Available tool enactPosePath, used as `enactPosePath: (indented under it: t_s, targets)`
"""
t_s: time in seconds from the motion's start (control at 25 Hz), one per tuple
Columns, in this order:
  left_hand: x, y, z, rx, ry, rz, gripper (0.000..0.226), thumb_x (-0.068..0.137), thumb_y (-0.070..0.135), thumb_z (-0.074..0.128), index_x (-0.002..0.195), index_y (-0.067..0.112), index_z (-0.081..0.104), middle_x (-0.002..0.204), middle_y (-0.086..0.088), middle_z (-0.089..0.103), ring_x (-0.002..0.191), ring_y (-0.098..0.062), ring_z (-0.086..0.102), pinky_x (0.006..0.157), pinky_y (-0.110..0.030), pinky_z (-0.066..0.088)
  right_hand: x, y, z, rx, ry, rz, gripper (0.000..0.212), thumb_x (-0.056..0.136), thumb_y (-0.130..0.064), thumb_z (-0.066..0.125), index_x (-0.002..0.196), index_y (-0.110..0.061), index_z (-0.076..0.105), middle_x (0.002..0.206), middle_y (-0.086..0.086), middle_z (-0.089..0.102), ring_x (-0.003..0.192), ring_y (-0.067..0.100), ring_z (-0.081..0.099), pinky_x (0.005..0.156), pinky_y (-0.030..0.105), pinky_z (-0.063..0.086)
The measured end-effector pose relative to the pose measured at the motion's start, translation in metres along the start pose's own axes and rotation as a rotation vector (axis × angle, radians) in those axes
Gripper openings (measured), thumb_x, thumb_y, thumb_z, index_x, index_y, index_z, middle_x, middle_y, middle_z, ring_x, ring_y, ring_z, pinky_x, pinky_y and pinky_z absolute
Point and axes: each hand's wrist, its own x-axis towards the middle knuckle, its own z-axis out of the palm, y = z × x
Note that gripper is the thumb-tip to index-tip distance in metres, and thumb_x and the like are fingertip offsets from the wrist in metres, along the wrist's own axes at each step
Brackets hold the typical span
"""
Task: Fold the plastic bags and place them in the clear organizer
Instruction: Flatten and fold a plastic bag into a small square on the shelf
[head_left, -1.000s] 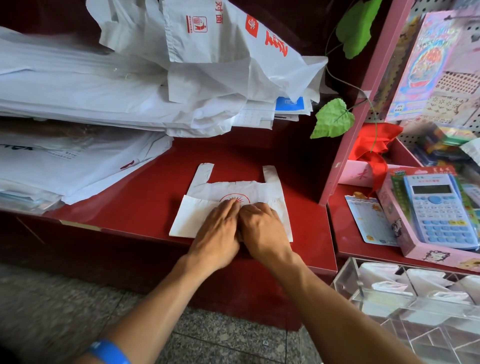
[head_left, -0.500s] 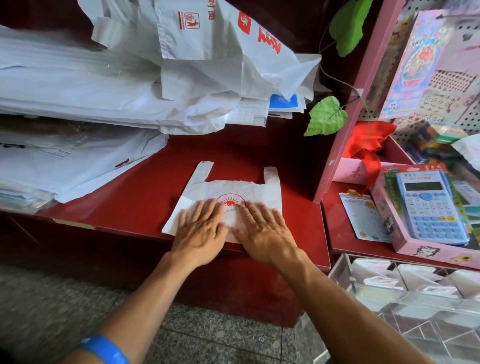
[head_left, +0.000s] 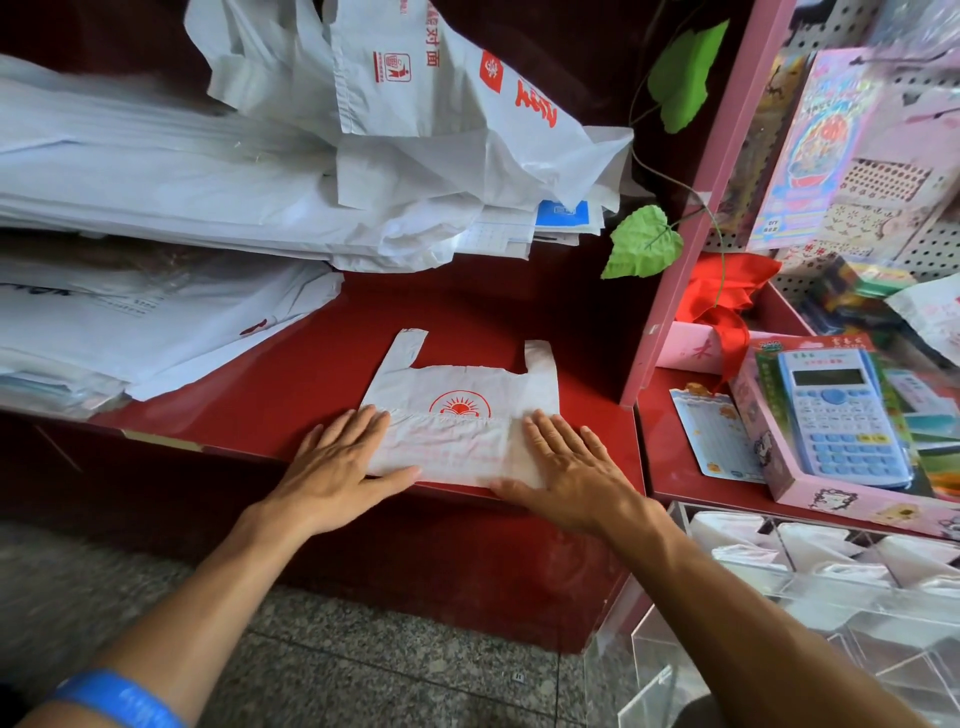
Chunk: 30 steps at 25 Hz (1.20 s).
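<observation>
Head view: white plastic bag (head_left: 462, 421) with red sun logo lies flat on the red desk (head_left: 322, 374), centre of frame, its lower part folded up over the logo's bottom edge, two handles pointing toward the top of the frame. Left hand (head_left: 337, 462) flat on the bag's left edge, fingers (head_left: 358, 423) straight and spread, pressing down, thumb along the near fold, gripping nothing. Right hand (head_left: 571, 467) flat on the bag's right edge, fingers likewise straight, pressing, thumb along the near fold. Hands apart, bare folded strip between them. Blue wristband (head_left: 119, 696) on left wrist, lower left corner. Pile of white bags (head_left: 208, 182) fills upper left of frame, behind the folded bag and not touching it. Clear organizer (head_left: 810, 613) sits lower right, below desk level, several folded white bags in its compartments. Boxed calculator (head_left: 841, 415) at right on a lower red shelf. Green leaf (head_left: 644, 244) hangs near the pink shelf post (head_left: 696, 208), upper right of centre.
</observation>
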Motion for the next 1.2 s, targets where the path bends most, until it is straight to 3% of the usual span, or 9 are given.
enactPosePath:
  t_s: [0.08,0.16,0.28,0.44,0.52,0.6,0.72,0.88,1.2]
  targets:
    - [-0.004,-0.015,-0.002,-0.011,0.021,0.084,0.107,0.071,0.089,0.036,0.157,0.033,0.008,0.162,0.018,0.0,0.151,-0.01,-0.002,0.12,-0.029,0.0,-0.006,0.007,-0.001,-0.038,-0.023,-0.066,0.122,0.06,-0.095,0.02,0.155,-0.026,-0.017,0.158,-0.011,-0.026,0.146,0.008,-0.024,0.12,0.037,-0.016]
    - [-0.007,-0.025,-0.001,-0.042,0.125,0.164,0.091,0.08,0.06,0.068,0.154,0.033,0.024,0.161,0.015,0.017,0.149,-0.012,0.015,0.114,-0.02,0.008,-0.01,0.017,-0.001,-0.073,-0.001,-0.132,0.125,0.055,-0.094,0.021,0.155,-0.028,-0.015,0.159,-0.012,-0.023,0.147,0.006,-0.021,0.12,0.034,-0.016]
    - [-0.012,-0.035,-0.001,-0.133,0.286,0.192,0.074,0.078,0.025,0.082,0.143,0.029,0.048,0.143,0.017,0.043,0.132,-0.014,0.039,0.105,-0.015,0.023,-0.013,0.029,-0.001,-0.005,0.068,-0.192,0.124,0.052,-0.096,0.013,0.157,-0.031,0.002,0.164,-0.013,-0.007,0.15,0.004,-0.008,0.118,0.029,-0.01]
    - [-0.017,-0.037,-0.01,-0.381,0.106,0.155,0.067,0.066,0.066,0.074,0.126,0.041,0.058,0.132,0.035,0.043,0.123,0.008,0.033,0.103,-0.018,0.023,-0.015,0.033,-0.002,0.173,0.053,-0.212,0.122,0.055,-0.102,0.017,0.156,-0.032,0.021,0.161,-0.018,0.009,0.149,0.004,0.002,0.121,0.034,-0.004]
    - [-0.016,-0.037,-0.012,-0.517,0.096,0.114,0.054,0.072,0.072,0.057,0.117,0.044,0.063,0.128,0.035,0.048,0.122,0.013,0.035,0.103,-0.019,0.023,-0.015,0.03,-0.006,0.36,0.071,-0.147,0.095,0.075,-0.091,0.024,0.149,-0.033,0.038,0.157,-0.019,0.024,0.148,0.006,0.015,0.123,0.037,0.005]
    - [-0.012,-0.032,-0.011,-0.465,0.155,0.064,0.04,0.088,0.059,0.055,0.121,0.039,0.062,0.127,0.032,0.048,0.125,0.001,0.039,0.102,-0.021,0.025,-0.012,0.027,-0.009,0.398,0.162,-0.121,0.06,0.097,-0.066,0.034,0.14,-0.029,0.051,0.15,-0.012,0.042,0.142,0.015,0.033,0.118,0.039,0.022]
    - [-0.004,-0.025,-0.006,-0.195,0.177,0.084,0.062,0.086,0.059,0.045,0.14,0.03,0.051,0.143,0.022,0.041,0.134,-0.015,0.034,0.107,-0.028,0.025,-0.006,0.022,-0.008,0.15,0.175,-0.096,0.057,0.097,-0.048,0.036,0.149,-0.026,0.038,0.158,-0.006,0.032,0.145,0.022,0.027,0.118,0.038,0.02]
    - [0.006,-0.027,-0.008,-0.341,0.09,-0.004,0.058,0.092,0.037,0.064,0.145,0.044,0.042,0.155,0.007,0.033,0.146,-0.018,0.024,0.12,-0.033,0.018,0.001,0.022,-0.01,0.127,0.097,-0.05,0.059,0.103,-0.043,0.038,0.157,-0.03,0.018,0.165,-0.012,0.009,0.152,0.013,0.004,0.121,0.035,0.0]
    - [0.011,-0.045,-0.008,-0.322,-0.064,0.059,0.069,0.087,0.045,0.069,0.144,0.054,0.03,0.158,0.023,0.019,0.149,-0.003,0.005,0.123,-0.036,-0.001,0.005,0.035,-0.01,0.146,-0.008,-0.058,0.072,0.098,-0.06,0.037,0.157,-0.035,0.005,0.163,-0.02,-0.004,0.15,0.005,-0.009,0.119,0.031,-0.01]
